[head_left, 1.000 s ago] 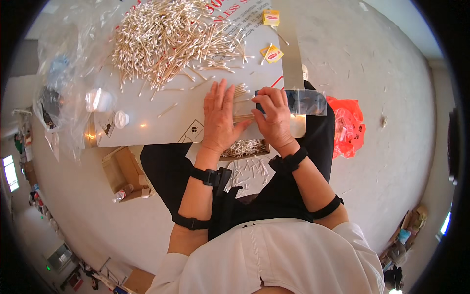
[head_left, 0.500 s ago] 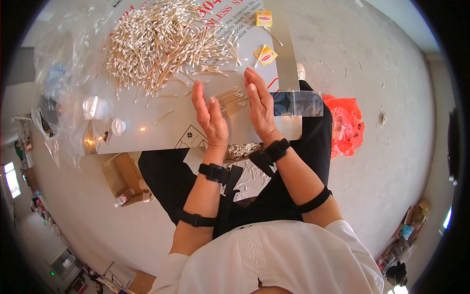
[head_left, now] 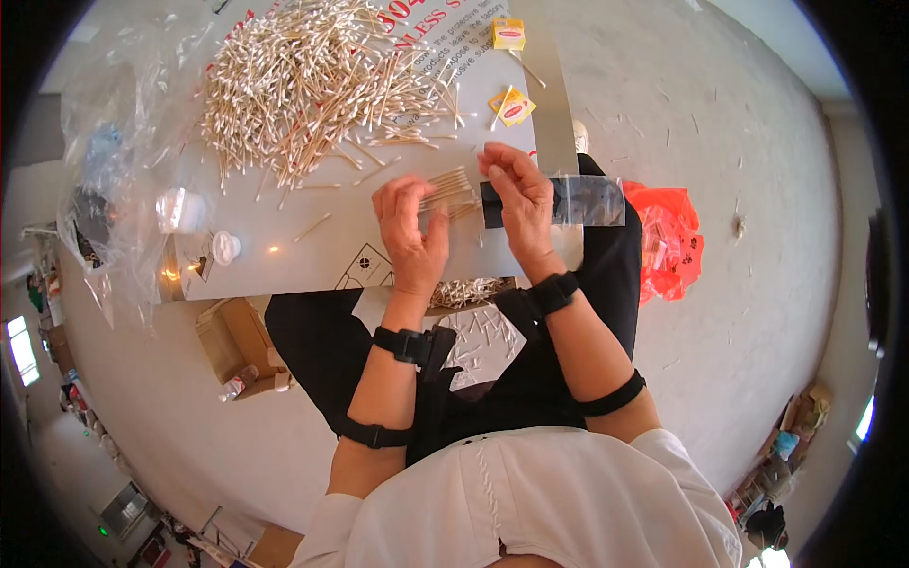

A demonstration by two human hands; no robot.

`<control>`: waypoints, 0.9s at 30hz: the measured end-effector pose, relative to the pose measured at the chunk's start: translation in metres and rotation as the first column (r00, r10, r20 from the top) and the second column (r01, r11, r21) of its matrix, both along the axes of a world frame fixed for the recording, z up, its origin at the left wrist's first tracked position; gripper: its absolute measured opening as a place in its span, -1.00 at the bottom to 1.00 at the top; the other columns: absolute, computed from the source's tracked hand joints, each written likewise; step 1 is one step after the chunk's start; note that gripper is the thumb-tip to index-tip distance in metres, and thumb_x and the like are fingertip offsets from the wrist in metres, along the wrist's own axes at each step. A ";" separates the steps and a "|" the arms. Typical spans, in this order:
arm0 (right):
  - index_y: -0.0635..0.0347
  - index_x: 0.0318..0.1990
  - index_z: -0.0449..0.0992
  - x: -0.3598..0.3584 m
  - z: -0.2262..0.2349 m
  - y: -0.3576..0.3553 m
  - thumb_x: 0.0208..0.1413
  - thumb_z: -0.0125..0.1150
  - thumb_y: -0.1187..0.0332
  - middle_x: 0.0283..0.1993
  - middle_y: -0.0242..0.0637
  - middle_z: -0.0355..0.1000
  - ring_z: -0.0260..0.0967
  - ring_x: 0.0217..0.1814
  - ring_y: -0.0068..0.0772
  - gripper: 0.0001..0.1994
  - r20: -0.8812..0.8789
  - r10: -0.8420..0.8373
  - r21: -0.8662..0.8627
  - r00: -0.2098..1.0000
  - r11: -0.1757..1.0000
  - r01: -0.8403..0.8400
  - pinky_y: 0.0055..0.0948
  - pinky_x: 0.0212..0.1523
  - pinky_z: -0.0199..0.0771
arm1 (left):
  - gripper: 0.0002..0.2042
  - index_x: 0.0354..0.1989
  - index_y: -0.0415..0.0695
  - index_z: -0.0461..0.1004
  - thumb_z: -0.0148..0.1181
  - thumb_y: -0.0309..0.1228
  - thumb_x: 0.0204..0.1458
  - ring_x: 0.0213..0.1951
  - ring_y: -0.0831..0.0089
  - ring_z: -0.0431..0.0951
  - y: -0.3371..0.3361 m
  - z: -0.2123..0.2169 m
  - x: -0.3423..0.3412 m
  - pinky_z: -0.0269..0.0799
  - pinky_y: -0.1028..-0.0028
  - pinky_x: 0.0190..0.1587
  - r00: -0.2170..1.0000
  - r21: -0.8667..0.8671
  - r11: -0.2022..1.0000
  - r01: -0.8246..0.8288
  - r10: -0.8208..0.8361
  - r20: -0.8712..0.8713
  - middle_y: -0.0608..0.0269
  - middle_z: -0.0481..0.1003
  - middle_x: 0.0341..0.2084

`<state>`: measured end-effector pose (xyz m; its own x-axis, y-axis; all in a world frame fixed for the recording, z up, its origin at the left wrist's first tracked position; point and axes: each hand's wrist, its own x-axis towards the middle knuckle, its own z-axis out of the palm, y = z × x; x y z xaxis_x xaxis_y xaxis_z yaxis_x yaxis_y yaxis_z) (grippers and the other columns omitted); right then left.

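Note:
A small row of cotton swabs [head_left: 449, 187] lies on the sheet-covered table in front of me, between my hands. My left hand [head_left: 414, 237] is at its left end, fingers bent and thumb held apart, with nothing clearly gripped. To the right, my right hand [head_left: 528, 208] is raised with its fingers curled and the thumb near the index fingertip; whatever they pinch, if anything, is too small to make out. Under and beside that hand lies a clear plastic bag [head_left: 592, 201] with a dark panel, reaching past the table's right edge. One swab sticks out toward me from the row.
A large heap of swabs [head_left: 303, 95] covers the table's far left. Two small yellow packets [head_left: 508, 35] lie at the far right. White containers [head_left: 182, 210] and crumpled clear plastic [head_left: 123, 170] are on the left. A red bag [head_left: 663, 241] and an open cardboard box [head_left: 237, 346] flank my legs.
Both hands, previously upright with fingers straight beside the swabs, now have bent fingers. The right hand has shifted slightly right over the bag, and the swab row looks less even.

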<state>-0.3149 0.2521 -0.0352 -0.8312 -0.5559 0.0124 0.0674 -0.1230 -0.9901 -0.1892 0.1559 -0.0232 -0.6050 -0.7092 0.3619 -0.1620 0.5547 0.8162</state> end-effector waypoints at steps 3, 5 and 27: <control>0.33 -0.21 0.55 0.002 0.007 0.010 0.08 0.22 0.61 -0.30 -0.37 0.45 0.35 -0.34 -0.61 -0.88 -0.106 -0.021 0.150 0.994 0.988 0.036 -0.57 -0.25 0.41 | -0.71 -0.30 -0.17 0.46 0.38 -0.34 -0.17 -0.08 0.14 0.37 0.005 0.011 0.008 0.26 0.21 0.00 0.977 -0.220 0.973 0.070 -0.023 0.211 0.12 0.42 -0.20; 0.34 -0.23 0.54 0.002 0.003 0.017 0.08 0.20 0.61 -0.31 -0.33 0.44 0.35 -0.34 -0.59 -0.89 -0.073 -0.058 0.168 0.996 0.983 0.070 -0.57 -0.26 0.40 | -0.69 -0.37 -0.15 0.45 0.41 -0.32 -0.26 -0.15 0.17 0.36 0.019 0.018 0.003 0.22 0.21 -0.10 0.917 -0.310 0.936 0.167 -0.032 0.397 0.19 0.39 -0.29; 0.28 -0.27 0.58 0.014 0.013 0.012 0.02 0.29 0.57 -0.14 -0.31 0.44 0.43 -0.18 -0.44 -0.89 -0.191 0.131 0.266 0.973 0.961 -0.077 -0.49 -0.17 0.46 | -0.88 -0.37 -0.16 0.43 0.22 -0.57 -0.09 -0.14 0.13 0.37 0.019 0.001 0.010 0.25 0.19 -0.11 0.872 -0.420 0.889 0.182 0.051 0.487 0.20 0.39 -0.32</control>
<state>-0.3010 0.2644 -0.0224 -0.7632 -0.6458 0.0225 -0.1410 0.1325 -0.9811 -0.1788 0.1754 -0.0219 -0.8212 -0.4969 0.2805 -0.4110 0.8561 0.3133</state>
